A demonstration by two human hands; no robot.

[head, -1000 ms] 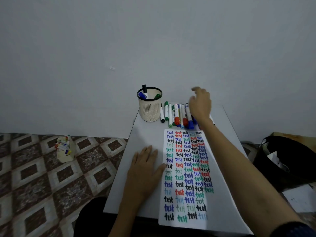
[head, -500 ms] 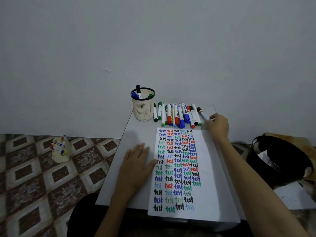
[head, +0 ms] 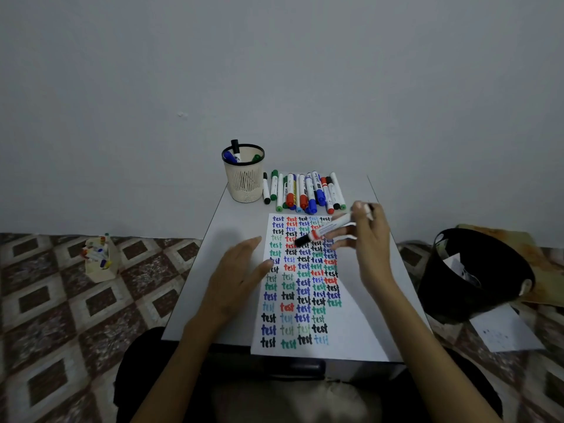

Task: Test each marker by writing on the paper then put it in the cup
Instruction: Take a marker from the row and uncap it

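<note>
On the patterned floor at far left stands a small box of pens (head: 99,257). On the white table (head: 229,227), a pale slatted cup (head: 244,181) stands at the far left corner with three markers upright inside it. Nearer the viewer, the left hand (head: 235,279) lies flat on the table, fingers straight and holding nothing, with its thumb tip touching the left edge of the paper (head: 351,331). The paper is filled with columns of the word "test" in black, blue, red and green. Just beyond its far edge, beside the cup, a row of markers (head: 305,193) lies side by side.

Above the paper's upper right part, the right hand (head: 370,245) grips one white marker (head: 328,228) by its right end, thumb on top and fingers curled beneath the barrel. The marker lies slanted, its long axis running from lower left to upper right; its black end, next to a red collar, points left and toward the viewer, clear of the fingers. Whether it touches the paper cannot be told.

A black bin (head: 476,276) stands on the floor at right.
</note>
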